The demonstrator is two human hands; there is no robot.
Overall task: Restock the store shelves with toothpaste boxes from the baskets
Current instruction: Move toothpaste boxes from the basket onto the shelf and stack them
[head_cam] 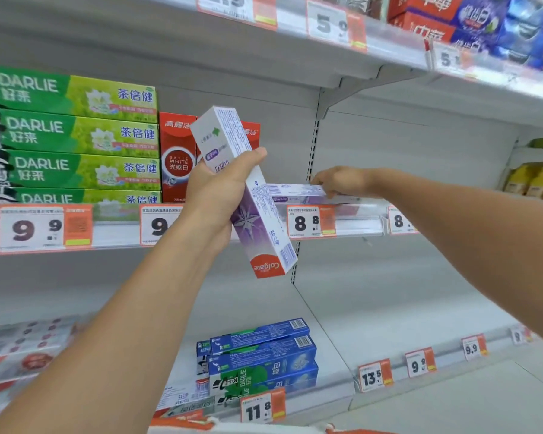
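Note:
My left hand (pixel 217 189) grips a white and purple Colgate toothpaste box (pixel 254 227), held on a steep slant in front of the middle shelf (pixel 358 225). It may be more than one box held together. My right hand (pixel 342 181) rests on another purple and white toothpaste box (pixel 292 192) lying flat on the middle shelf, fingers curled over its right end. Red Colgate boxes (pixel 176 158) stand just left of that spot, behind the held box.
Green Darlie boxes (pixel 76 136) are stacked at the left of the middle shelf. Blue and green boxes (pixel 261 358) sit on the lower shelf. Price tags (pixel 311 222) line the shelf edges. Yellow packs (pixel 533 180) stand far right. An orange basket rim (pixel 185 424) shows at the bottom.

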